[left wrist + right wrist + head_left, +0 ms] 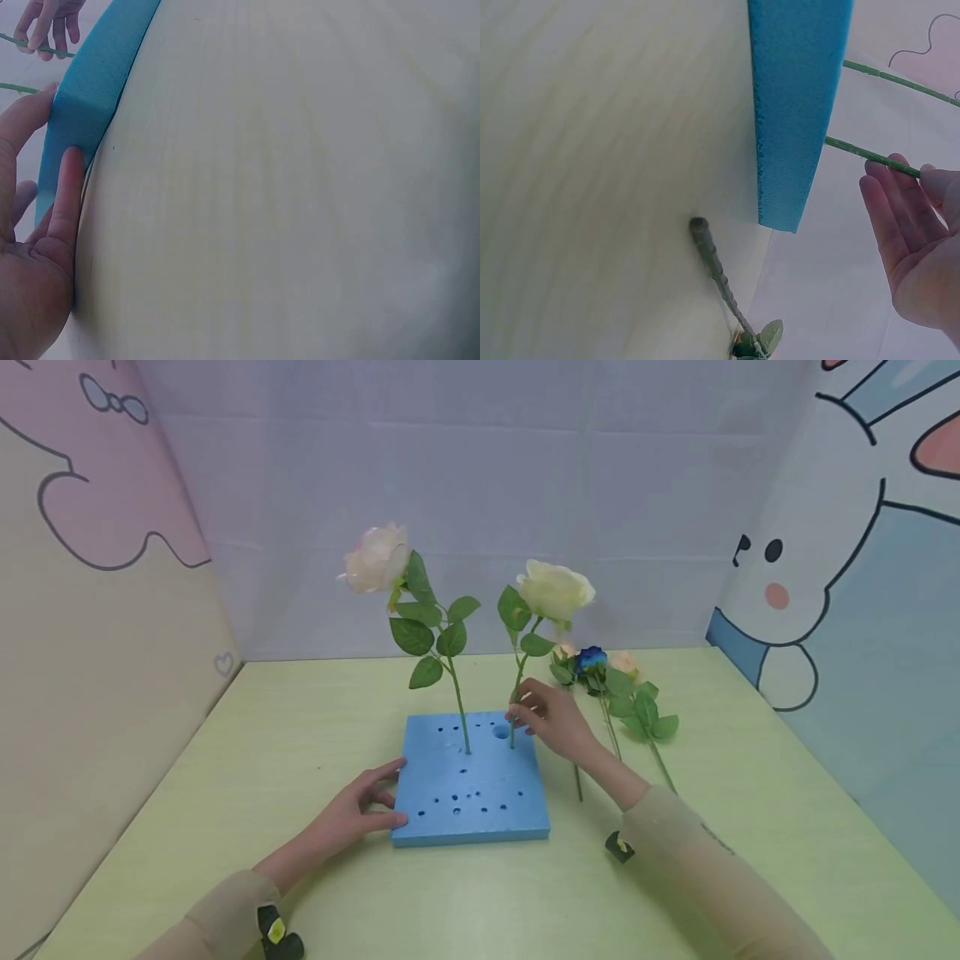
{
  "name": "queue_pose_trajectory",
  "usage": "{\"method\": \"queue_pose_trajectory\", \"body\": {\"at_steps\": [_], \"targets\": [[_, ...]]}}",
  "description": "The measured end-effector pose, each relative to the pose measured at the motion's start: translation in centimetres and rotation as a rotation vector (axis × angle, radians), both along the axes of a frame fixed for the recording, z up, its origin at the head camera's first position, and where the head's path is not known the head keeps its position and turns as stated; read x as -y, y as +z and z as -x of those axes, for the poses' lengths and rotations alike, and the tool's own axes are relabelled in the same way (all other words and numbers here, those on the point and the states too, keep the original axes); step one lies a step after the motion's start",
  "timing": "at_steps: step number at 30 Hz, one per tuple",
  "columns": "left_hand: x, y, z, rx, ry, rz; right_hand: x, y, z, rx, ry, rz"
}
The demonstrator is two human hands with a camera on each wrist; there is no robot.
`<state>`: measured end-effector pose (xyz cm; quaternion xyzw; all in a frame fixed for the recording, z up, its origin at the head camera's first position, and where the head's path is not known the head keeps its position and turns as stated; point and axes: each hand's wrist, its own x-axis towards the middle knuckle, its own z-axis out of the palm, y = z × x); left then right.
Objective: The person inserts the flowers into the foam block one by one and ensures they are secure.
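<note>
A blue foam board (487,781) with several small holes and one larger hole lies flat on the table. A pale pink rose (377,558) stands in it near the middle, tilted to the left. Toward the board's back right, a cream-white rose (557,590) is upright with its stem end at the board. My right hand (553,718) pinches that rose's stem (870,155) between thumb and fingers. At the board's left edge, my left hand (358,806) rests its fingertips and thumb against the side, with the fingers (69,187) fairly straight.
On the table to the right of the board lie several more flowers, among them a blue rose (591,660) and a peach rose (624,665). One loose stem (716,270) lies close to the board's right side. Walls with cartoon drawings enclose the table (300,718).
</note>
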<state>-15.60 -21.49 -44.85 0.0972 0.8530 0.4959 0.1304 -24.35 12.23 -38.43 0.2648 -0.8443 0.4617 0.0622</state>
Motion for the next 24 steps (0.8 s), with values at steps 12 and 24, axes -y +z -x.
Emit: {"method": "queue_pose_trajectory", "body": {"at_steps": [12, 24], "targets": [[0.00, -0.06, -0.02, -0.006, -0.004, -0.002, 0.04, -0.11, -0.08, 0.012, -0.005, -0.011], [-0.06, 0.08, -0.08, -0.003, 0.007, 0.019, -0.01, -0.23, -0.12, 0.011, -0.010, -0.039]]}}
